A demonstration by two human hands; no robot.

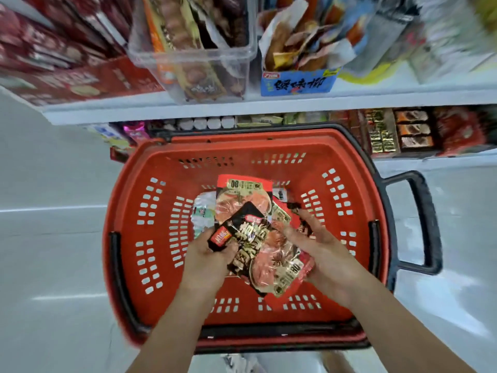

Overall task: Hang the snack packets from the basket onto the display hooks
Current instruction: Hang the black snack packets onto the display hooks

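A red plastic basket (161, 184) with black handles stands on the floor below me. Both hands reach into it. My left hand (207, 261) grips a black snack packet (246, 231) with gold lettering by its lower corner. My right hand (325, 254) holds a red packet (279, 267) with pink meat pictures, fingers curled round its right edge. Another red packet (242, 195) and a silvery white packet (203, 211) lie on the basket floor behind them. No display hooks are in view.
A white shelf (188, 106) runs across the top, carrying a clear bin of snacks (193, 57), a blue carton of packets (298, 82) and red boxes (75, 79). A lower shelf of goods (398, 130) sits behind the basket. Pale floor (53, 238) lies on both sides.
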